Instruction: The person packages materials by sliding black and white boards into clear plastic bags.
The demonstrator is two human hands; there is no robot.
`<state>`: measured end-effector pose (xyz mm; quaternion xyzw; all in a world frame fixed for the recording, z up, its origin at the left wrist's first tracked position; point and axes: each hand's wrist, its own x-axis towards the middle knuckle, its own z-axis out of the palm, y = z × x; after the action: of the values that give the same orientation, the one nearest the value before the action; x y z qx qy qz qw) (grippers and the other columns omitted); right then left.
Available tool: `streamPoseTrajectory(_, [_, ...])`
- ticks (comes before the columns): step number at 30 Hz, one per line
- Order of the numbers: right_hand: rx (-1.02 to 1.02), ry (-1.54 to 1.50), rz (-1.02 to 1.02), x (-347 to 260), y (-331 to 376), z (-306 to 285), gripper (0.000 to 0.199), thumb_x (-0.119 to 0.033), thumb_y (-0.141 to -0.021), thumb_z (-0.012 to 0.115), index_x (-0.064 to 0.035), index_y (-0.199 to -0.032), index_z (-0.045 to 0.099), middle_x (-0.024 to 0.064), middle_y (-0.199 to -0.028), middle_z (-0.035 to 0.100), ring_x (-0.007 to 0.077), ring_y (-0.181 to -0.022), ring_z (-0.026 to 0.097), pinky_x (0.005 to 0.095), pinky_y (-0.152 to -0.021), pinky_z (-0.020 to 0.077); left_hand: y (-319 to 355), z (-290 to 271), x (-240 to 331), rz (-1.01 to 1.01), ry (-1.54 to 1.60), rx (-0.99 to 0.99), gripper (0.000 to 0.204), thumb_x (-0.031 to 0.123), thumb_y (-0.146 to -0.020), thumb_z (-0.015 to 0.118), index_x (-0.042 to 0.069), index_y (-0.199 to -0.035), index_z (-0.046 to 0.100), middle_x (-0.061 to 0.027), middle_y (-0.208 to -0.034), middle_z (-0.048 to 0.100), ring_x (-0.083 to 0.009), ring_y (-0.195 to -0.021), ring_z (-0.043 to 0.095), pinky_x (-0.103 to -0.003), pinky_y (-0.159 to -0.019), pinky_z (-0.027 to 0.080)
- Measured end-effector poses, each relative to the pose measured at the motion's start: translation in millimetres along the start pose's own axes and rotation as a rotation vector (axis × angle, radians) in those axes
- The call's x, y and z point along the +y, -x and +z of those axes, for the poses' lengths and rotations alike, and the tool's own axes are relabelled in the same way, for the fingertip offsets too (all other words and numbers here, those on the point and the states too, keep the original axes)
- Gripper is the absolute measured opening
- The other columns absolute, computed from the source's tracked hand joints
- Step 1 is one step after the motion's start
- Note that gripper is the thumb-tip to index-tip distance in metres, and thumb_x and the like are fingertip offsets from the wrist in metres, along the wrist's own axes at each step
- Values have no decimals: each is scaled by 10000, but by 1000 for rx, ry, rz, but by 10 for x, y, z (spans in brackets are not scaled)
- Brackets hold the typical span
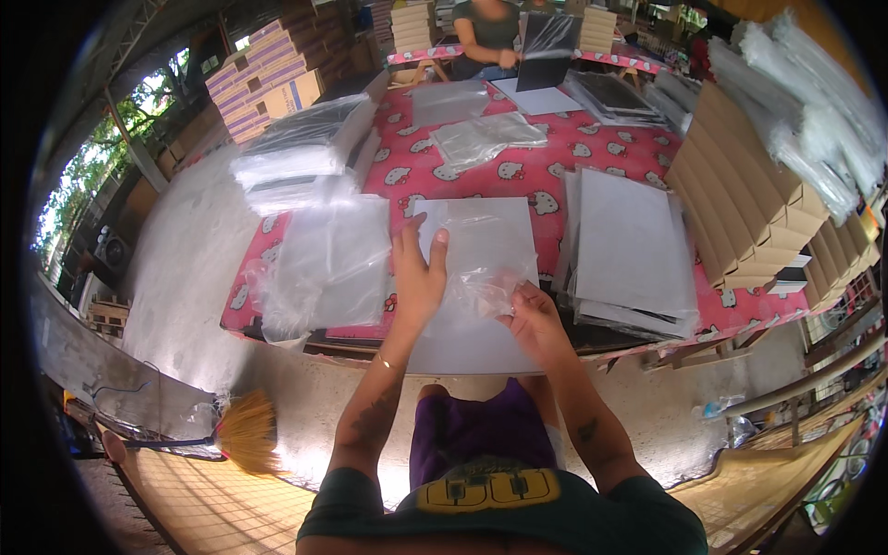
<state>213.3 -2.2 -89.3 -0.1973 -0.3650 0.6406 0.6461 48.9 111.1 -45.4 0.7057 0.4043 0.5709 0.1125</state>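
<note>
View from above of a person seated at the near edge of a table covered by a pink patterned cloth (481, 180). A clear plastic bag (481, 245) lies directly in front of the person, drawn over a flat white-grey board (467, 338) whose near end projects past the table edge toward the lap. The left hand (418, 277) lies flat on the left part of the bag, fingers extended and slightly spread, pressing rather than grasping. The right hand (532, 319) is at the near right part of the bag, its fingers closed in a pinch on crumpled film at the bag's mouth. To the left of the bag, touching or just beside it, rests a loose pile of empty clear bags (324, 264); farther left and farther away stands a taller stack of bagged boards (305, 153). To the right, just beside the work, lies a stack of bare grey boards (624, 250); beyond it, at the right edge of the table, stands a row of folded brown cardboard pieces (740, 199), with bundles of clear film (805, 111) above them. Near the middle of the far half of the cloth lie more clear bags (486, 137). At the far end a second person (490, 37) holds a dark board in a clear sleeve upright. A straw broom (248, 430) lies on the concrete floor at near left.
</note>
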Motion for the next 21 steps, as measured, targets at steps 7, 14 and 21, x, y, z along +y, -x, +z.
streamPoseTrajectory(7, [0, 36, -18, 224, 50, 92, 423, -91, -887, 608, -17, -1284, 482, 83, -1232, 548, 175, -1107, 542, 332, -946, 433, 582, 2, 620, -17, 169, -201, 274, 151, -885, 604, -13, -1098, 553, -195, -1009, 559, -299, -892, 569, -349, -738, 469])
streamPoseTrajectory(14, [82, -35, -77, 129, 226, 17, 219, -72, -921, 546, -26, -1132, 580, 88, -1162, 589, 173, -1016, 578, 317, -866, 462, 459, -106, 461, -138, 149, -97, 163, 145, -944, 531, -6, -888, 558, -144, -597, 531, -200, -479, 491, -320, -482, 402])
streamPoseTrajectory(21, [264, -104, 191, 32, 244, 388, 249, -198, -970, 475, -96, -1181, 558, 54, -953, 648, 177, -843, 623, 295, -797, 502, 542, -139, 532, -559, 892, -138, 181, 224, -970, 509, 67, -888, 546, 2, -685, 519, -69, -600, 477, -246, -518, 392])
